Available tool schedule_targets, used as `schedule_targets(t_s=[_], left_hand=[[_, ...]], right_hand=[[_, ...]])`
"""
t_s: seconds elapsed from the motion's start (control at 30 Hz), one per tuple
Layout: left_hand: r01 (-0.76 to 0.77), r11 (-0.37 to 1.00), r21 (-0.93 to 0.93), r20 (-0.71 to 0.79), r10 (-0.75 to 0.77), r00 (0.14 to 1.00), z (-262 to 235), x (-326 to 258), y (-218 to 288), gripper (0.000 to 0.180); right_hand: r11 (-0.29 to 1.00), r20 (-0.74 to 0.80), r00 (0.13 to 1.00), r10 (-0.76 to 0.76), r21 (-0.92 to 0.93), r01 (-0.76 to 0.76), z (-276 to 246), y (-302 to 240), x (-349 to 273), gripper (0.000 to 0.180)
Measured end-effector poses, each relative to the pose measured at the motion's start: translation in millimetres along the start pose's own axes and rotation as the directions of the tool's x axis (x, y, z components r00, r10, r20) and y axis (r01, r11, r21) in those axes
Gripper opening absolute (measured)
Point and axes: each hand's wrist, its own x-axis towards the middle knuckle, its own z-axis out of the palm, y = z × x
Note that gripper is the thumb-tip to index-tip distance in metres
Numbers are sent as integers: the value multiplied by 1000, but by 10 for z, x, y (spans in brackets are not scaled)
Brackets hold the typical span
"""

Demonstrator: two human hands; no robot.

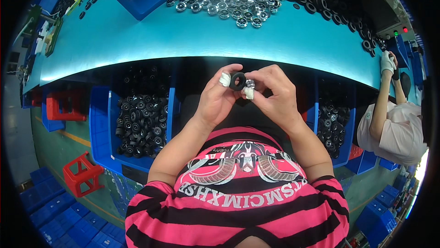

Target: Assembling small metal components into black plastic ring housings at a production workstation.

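Observation:
My left hand [213, 100] is closed on a small black toy tyre [238, 81], its open middle facing up at me. Close beside it, my right hand [279, 96] pinches a shiny silver wheel hub [250, 83]. The hub is at the tyre's right side, partly hidden by my fingers; whether the two touch I cannot tell. White wrapping [224, 79] covers a fingertip of the left hand, and a similar white wrap [249, 93] is on the right hand. Both hands are over my lap, just in front of the bench edge.
A turquoise bench [137, 41] holds a heap of silver hubs [224, 0] and loose black tyres [337, 19]. Blue crates of black wheels [142, 124] [332, 124] flank my lap. A blue bin [137, 0] and red stools [82, 174] are leftward. Another person [389, 124] works at right.

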Motion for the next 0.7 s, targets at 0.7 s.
schedule_targets(t_s=[0.7], left_hand=[[-41, 966, 253, -79, 63, 995, -102, -34, -115, 32]], right_hand=[[982, -111, 982, -153, -124, 139, 235, 211, -45, 37]])
